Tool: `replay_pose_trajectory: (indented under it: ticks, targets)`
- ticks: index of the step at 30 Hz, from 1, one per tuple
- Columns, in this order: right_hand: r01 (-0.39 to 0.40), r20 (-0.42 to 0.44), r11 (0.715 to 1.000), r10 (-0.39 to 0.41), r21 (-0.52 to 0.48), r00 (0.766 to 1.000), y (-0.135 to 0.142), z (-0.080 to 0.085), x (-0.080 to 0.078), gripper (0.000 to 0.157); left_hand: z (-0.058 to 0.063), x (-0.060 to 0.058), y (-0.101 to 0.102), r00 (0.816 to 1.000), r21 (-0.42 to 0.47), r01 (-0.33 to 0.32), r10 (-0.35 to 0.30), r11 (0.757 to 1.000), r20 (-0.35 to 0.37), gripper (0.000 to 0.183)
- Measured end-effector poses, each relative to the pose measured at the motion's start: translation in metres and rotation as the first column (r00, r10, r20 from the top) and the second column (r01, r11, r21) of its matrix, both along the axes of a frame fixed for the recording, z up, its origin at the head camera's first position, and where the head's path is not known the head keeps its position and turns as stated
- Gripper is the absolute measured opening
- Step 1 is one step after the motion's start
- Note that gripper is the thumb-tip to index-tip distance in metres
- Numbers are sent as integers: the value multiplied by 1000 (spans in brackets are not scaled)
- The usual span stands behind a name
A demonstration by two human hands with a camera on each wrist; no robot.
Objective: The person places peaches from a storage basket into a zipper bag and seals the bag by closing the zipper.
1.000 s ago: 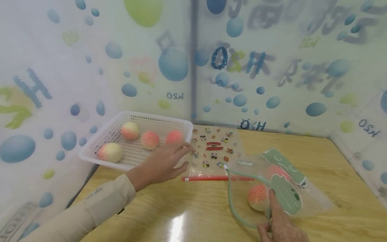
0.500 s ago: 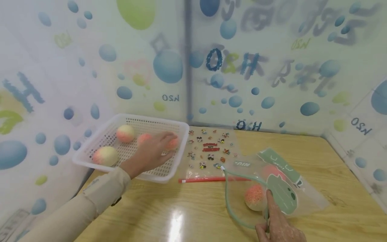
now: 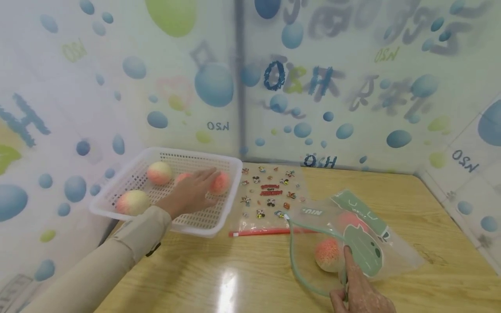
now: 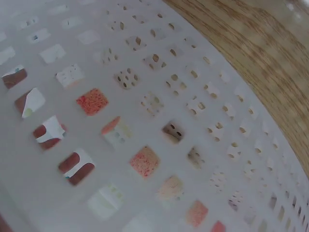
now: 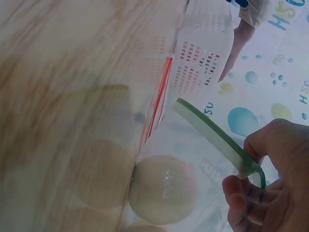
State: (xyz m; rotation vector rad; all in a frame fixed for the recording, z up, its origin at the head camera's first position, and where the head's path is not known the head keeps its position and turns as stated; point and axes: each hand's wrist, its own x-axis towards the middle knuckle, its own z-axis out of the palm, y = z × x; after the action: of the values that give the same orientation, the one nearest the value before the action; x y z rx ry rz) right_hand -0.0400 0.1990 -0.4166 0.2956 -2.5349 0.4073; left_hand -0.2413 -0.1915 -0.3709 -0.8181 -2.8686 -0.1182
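"H2O" marks the wall (image 3: 250, 100) — "NIU+" the green-rimmed bag (image 3: 364, 250).

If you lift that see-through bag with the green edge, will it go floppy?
Probably floppy: the clear bag looks thin, and its green rim bends in a curve. The peaches inside look round, so they'd likely roll. The bag gapes open, so one might tumble out if tipped.

Smooth plastic forms the basket (image 3: 195, 228), while thin, translucent plastic makes the green-edged bag (image 3: 364, 252). The wood-grained tabletop (image 3: 188, 278) gleams; the sleeve (image 3: 113, 261) is matt cloth, the peaches (image 3: 133, 202) matt.
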Motion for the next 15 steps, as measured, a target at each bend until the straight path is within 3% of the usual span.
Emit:
replay_pose_trajectory:
  ticks: [5,11,15]
  targets:
    - [-6,-4,1000,6,-5,1000,1,-2,0,87,-4,-3,1,1000,8,2,-2,1000,-3,68]
    - [-17,-5,1000,17,-8,1000,2,-2,0,86,-4,1,2,997,14,24,-23,1000,-72,59]
    - [-8,6,1000,8,-3,1000,1,-2,0,87,-4,4,0,991,13,34,-32,999,-130,40]
